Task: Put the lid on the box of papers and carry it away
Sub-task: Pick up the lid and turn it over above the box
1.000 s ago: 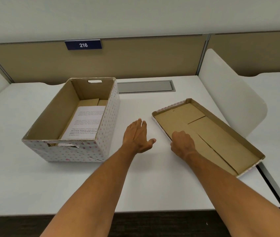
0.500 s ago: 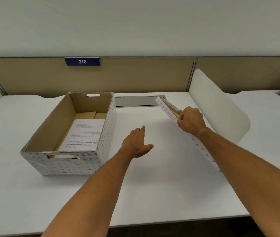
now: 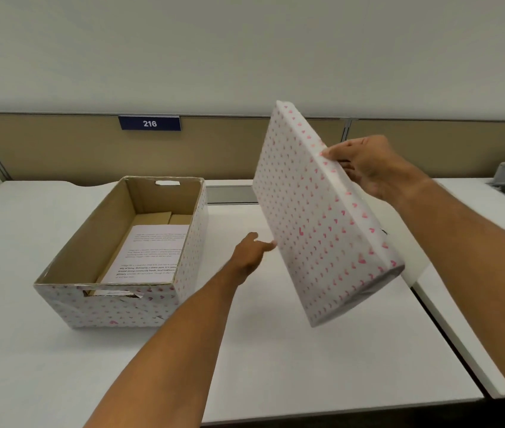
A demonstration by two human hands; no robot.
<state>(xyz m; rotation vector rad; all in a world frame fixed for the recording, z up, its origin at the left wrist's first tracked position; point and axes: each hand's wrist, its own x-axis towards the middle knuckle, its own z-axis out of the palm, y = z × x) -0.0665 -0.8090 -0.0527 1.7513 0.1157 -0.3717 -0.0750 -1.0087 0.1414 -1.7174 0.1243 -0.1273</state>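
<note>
An open cardboard box, wrapped in white paper with pink hearts, stands on the white desk at the left. Printed papers lie flat inside it. The matching lid hangs in the air to the right of the box, tilted steeply with its patterned top facing me. My right hand grips the lid's upper right edge. My left hand hovers over the desk between box and lid, fingers apart, its fingertips just at the lid's lower left edge.
The white desk ends at a front edge near me and a gap on the right toward a second desk. A tan partition with a blue "216" sign runs behind. A grey cable hatch lies behind the box.
My right hand lifted the lid off the desk and turned it over, so its patterned top now faces me. My left hand stayed open between the box and the lid.
</note>
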